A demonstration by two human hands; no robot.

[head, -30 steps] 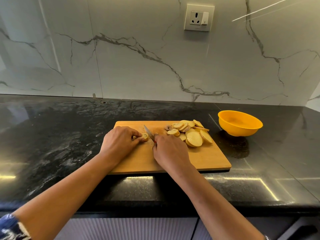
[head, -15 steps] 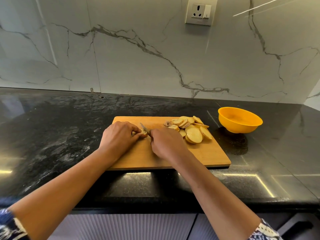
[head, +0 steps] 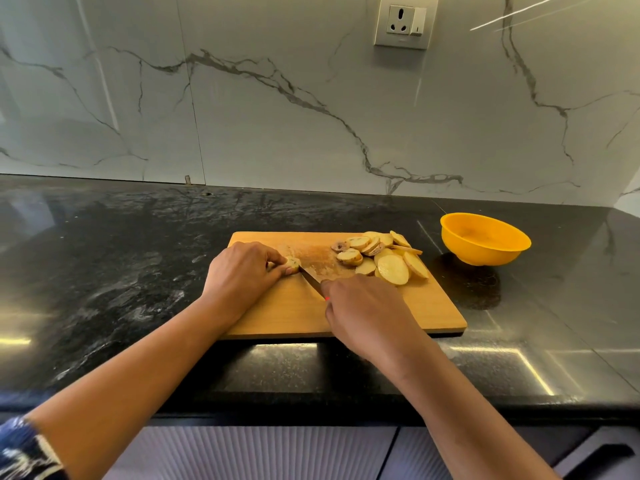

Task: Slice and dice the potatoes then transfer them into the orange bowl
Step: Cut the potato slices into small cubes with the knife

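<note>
On the black desk (head: pixel 104 271) sits a wooden board (head: pixel 433 306). The left hand (head: pixel 239 275) pinches a potato end (head: pixel 292 264). The right hand (head: pixel 367 313) grips a knife (head: pixel 309 276). Potato slices (head: pixel 384 258) lie near the orange bowl (head: pixel 485 242).

Cutting board (head: pixel 433 306) on countertop (head: pixel 104 271), near front edge. Potato slices (head: pixel 393 270) piled at board's far-right corner. Bowl (head: pixel 485 252) on countertop right of board, apart. Socket (head: pixel 403 20) on wall (head: pixel 277 133) behind.
</note>
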